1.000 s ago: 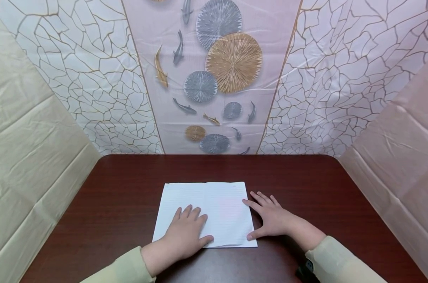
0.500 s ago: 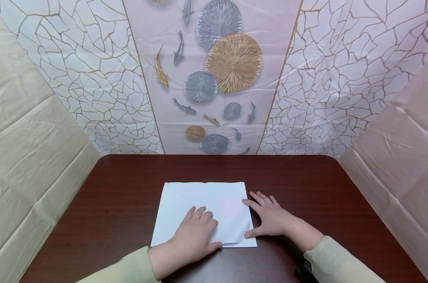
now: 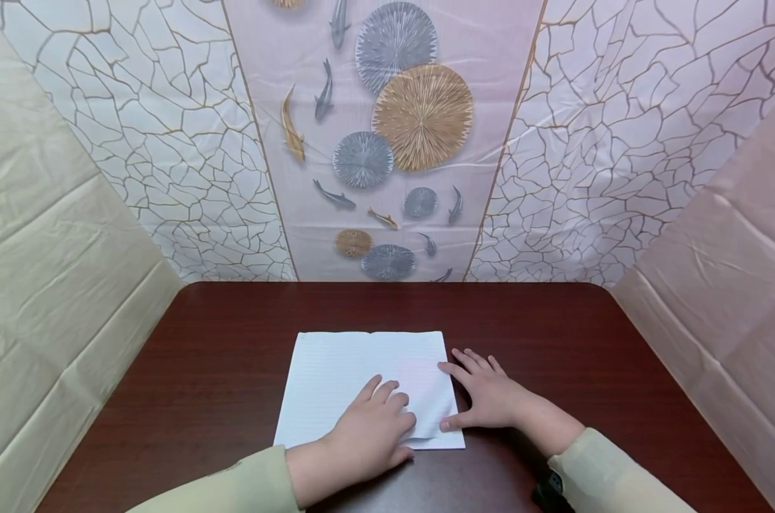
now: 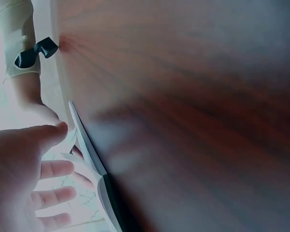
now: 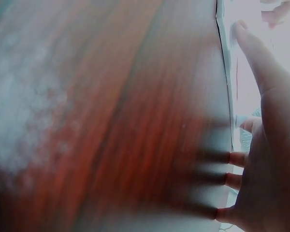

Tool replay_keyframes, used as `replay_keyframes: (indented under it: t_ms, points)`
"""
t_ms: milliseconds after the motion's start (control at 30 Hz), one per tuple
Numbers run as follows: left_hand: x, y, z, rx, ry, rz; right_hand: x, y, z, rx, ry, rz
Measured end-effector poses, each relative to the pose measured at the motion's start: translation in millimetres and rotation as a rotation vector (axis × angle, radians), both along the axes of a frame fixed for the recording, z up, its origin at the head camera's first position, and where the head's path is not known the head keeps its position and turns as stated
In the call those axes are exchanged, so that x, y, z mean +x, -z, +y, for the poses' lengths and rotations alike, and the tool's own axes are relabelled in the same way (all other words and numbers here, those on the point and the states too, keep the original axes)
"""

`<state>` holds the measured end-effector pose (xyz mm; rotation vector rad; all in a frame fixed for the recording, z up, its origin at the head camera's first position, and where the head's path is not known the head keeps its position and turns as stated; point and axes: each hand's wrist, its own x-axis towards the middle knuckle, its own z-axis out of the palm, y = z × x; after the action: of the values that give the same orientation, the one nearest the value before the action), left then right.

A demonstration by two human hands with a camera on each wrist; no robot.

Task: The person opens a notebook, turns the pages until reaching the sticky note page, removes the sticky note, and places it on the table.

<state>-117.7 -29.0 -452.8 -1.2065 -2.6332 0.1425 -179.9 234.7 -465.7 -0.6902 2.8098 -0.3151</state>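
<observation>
A notebook (image 3: 326, 381) lies spread on the table, its ruled white pages facing up. My left hand (image 3: 370, 431) is over the lower part of the right page, fingers spread and slightly bent, the thumb near the bottom edge. In the left wrist view that hand (image 4: 24, 174) is beside the notebook's edge (image 4: 89, 145), and a page curves up there. At the notebook's right side my right hand (image 3: 493, 395) has its thumb and index finger on the page border, the other fingers spread on the table. Straight fingers show on the right hand (image 5: 266, 154) in the right wrist view.
The dark red-brown table (image 3: 221, 342) runs back to a patterned curtain (image 3: 387, 142) with fish and round motifs. Pale cloth walls (image 3: 60, 285) close in both sides. A black band (image 3: 550, 488) sits at the right sleeve.
My left hand has slid to the right across the pages, from near the middle to the lower right page. The page's lower right part bulges more. My right hand has hardly moved.
</observation>
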Motion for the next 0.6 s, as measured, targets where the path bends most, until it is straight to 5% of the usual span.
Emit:
replay_keyframes:
  t_ms: [600]
  points:
    - [-2.0,-2.3,3.9,0.015,-0.005,0.006,-0.4,1.6,1.1,0.004,-0.021,0.035]
